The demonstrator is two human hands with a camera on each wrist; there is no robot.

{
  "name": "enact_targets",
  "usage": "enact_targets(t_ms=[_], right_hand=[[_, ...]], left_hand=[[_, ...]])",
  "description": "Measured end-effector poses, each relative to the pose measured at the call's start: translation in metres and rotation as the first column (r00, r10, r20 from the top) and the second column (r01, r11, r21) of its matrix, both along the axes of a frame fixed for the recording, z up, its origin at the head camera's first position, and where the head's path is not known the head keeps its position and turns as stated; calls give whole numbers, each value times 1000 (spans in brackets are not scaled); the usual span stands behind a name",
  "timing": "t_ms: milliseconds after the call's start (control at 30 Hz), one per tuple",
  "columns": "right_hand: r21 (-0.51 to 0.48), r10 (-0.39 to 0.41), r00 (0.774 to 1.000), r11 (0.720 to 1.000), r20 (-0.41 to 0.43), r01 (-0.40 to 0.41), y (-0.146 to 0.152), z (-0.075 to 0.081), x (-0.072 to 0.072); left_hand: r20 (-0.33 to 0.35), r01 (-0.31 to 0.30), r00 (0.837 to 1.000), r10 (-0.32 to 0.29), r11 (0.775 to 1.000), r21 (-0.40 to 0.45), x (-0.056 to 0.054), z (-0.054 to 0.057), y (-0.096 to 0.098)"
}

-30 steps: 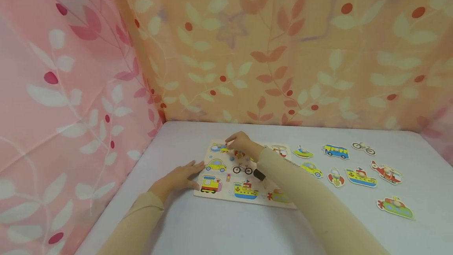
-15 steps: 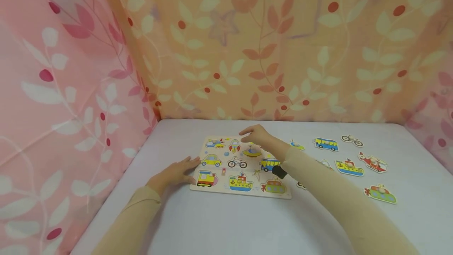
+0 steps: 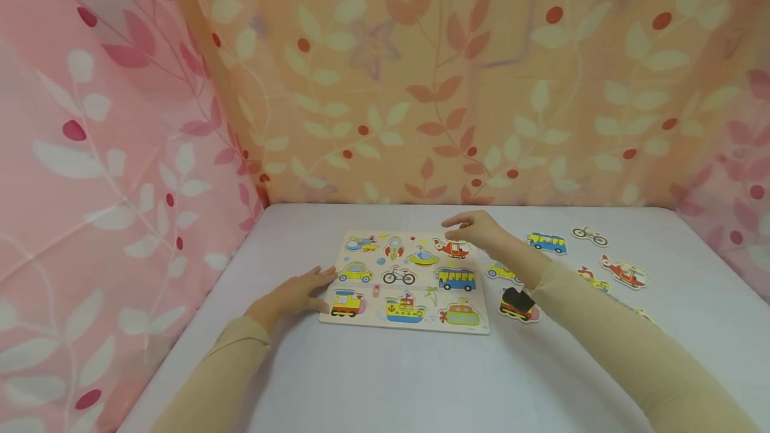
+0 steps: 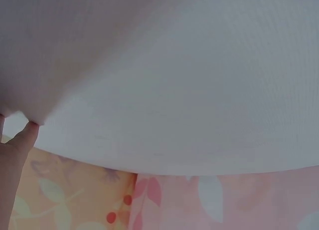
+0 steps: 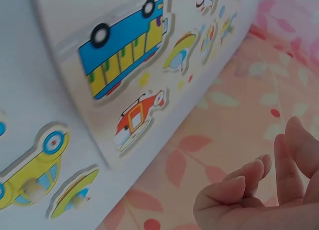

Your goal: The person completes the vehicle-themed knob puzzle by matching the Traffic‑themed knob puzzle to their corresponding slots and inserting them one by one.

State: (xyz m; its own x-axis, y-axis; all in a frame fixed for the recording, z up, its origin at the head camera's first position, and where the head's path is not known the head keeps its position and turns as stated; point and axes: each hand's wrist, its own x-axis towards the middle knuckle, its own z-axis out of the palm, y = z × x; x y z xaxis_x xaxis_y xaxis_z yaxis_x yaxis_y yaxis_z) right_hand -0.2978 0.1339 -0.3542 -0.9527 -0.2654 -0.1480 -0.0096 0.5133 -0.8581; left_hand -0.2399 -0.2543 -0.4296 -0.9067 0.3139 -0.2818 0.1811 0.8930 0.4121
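A wooden puzzle board (image 3: 367, 299) with vehicle-shaped recesses lies on the table. In its upper left corner sits an airplane piece (image 3: 361, 244). My left hand (image 3: 295, 294) rests at the board's left edge, fingers extended and thumb near the train picture (image 3: 347, 303). Over the board's upper right corner, by the helicopter picture (image 3: 451, 248), hovers my right hand (image 3: 481, 229). Its fingers are loosely bent with nothing between them, as the right wrist view also shows. Near it lie a yellow car piece (image 5: 37, 175) and a flying saucer piece (image 5: 75, 192), each with a round knob.
Loose pieces lie right of the board: a bus (image 3: 546, 243), a bicycle (image 3: 589, 236), a helicopter (image 3: 623, 273) and a train (image 3: 520, 313). A boat piece (image 3: 592, 279) is partly hidden by my right sleeve. Patterned curtains (image 3: 421, 85) hang behind the table.
My right hand has moved rightward from beside the airplane piece to the board's upper right corner, uncovering the rocket and saucer pictures. My left hand stays at the left edge. The head view has shifted slightly.
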Motion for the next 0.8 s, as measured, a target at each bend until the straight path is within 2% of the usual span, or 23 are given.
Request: enact_targets(t_ms=[200,400,600,800], right_hand=[[22,-25,1000,999,18,25,22,3,7],[29,-51,998,998,27,51,39,5,14],[31,-56,998,998,30,55,56,5,21],[40,-93,995,995,37,92,72,5,27]], left_hand=[[-24,33,999,-33,999,-14,-2,-2,-2],[-37,29,999,-30,999,-24,-3,-3,-2],[-14,17,1000,-17,1000,-7,-1,-1,-1],[21,-22,1000,22,1000,7,0,1,0]])
